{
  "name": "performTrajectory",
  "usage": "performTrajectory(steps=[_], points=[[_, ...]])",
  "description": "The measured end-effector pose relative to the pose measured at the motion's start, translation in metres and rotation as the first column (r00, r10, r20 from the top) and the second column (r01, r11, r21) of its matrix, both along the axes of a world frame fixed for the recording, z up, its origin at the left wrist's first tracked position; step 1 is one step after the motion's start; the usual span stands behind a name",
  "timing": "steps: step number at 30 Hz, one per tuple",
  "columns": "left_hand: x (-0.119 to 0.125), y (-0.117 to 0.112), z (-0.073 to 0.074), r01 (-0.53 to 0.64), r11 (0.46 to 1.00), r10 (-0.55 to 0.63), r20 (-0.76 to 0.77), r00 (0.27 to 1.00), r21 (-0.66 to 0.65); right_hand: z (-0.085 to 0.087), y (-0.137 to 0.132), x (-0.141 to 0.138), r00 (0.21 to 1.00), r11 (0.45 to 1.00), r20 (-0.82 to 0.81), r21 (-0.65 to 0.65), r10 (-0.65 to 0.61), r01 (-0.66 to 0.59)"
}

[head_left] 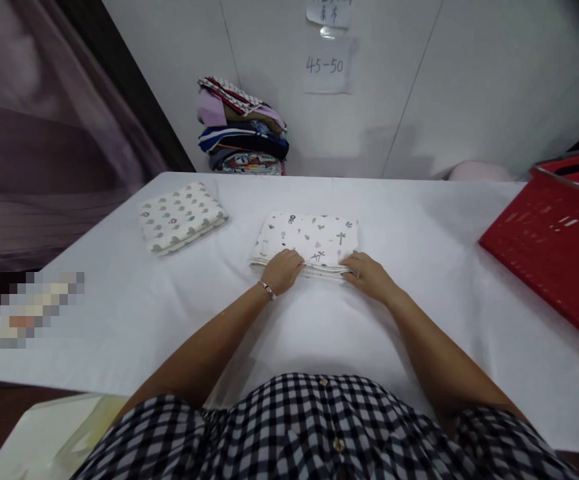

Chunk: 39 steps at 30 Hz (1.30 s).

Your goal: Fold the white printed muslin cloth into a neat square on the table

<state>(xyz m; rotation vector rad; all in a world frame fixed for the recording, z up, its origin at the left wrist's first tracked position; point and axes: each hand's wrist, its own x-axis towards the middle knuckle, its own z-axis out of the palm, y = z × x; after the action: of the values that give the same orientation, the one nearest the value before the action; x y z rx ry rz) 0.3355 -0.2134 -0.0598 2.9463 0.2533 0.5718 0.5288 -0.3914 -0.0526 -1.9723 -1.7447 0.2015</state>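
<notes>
Pinching the folded patterned cloth (314,237), flat on the white table (434,227), by its near edge with the right hand (369,275); resting the left hand (282,272) over that edge, unable to tell whether gripping; apparently aligning layers, calling next for even smoothing; extending both forearms (209,347) forward with palms down
</notes>
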Motion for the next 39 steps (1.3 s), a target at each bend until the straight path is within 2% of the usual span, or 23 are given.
performTrajectory(steps=[4, 8, 14, 19, 27, 35, 39], points=[[0.0, 0.001, -0.001, 0.014, 0.999, -0.014, 0.004, 1.0, -0.033, -0.005, 0.002, -0.003, 0.996, 0.998, 0.087, 0.058, -0.016, 0.011], [0.0, -0.002, -0.001, 0.022, 0.998, -0.022, 0.003, 1.0, -0.051, -0.005, 0.002, -0.003, 0.996, 0.994, 0.087, 0.106, -0.026, 0.017], [0.007, -0.012, 0.001, 0.027, 1.0, -0.027, -0.042, 0.999, -0.012, -0.003, 0.002, -0.004, 0.997, 0.992, 0.072, 0.129, -0.016, 0.007], [0.016, -0.017, 0.004, -0.023, 1.0, 0.024, -0.067, 0.997, 0.019, -0.003, 0.002, -0.005, 0.997, 0.988, 0.074, 0.156, -0.009, -0.003], [0.017, -0.016, 0.009, -0.033, 0.996, 0.039, -0.072, 0.997, 0.083, -0.001, 0.001, -0.005, 0.993, 0.987, 0.121, 0.156, 0.003, -0.022], [0.014, -0.014, 0.002, -0.027, 0.991, 0.046, -0.137, 0.99, 0.133, -0.001, 0.005, -0.007, 0.97, 0.998, 0.234, -0.006, 0.061, -0.062], [0.008, -0.014, 0.0, -0.012, 0.993, 0.028, -0.137, 0.99, 0.117, 0.006, 0.003, -0.011, 0.963, 0.996, 0.259, -0.078, 0.07, -0.052]])
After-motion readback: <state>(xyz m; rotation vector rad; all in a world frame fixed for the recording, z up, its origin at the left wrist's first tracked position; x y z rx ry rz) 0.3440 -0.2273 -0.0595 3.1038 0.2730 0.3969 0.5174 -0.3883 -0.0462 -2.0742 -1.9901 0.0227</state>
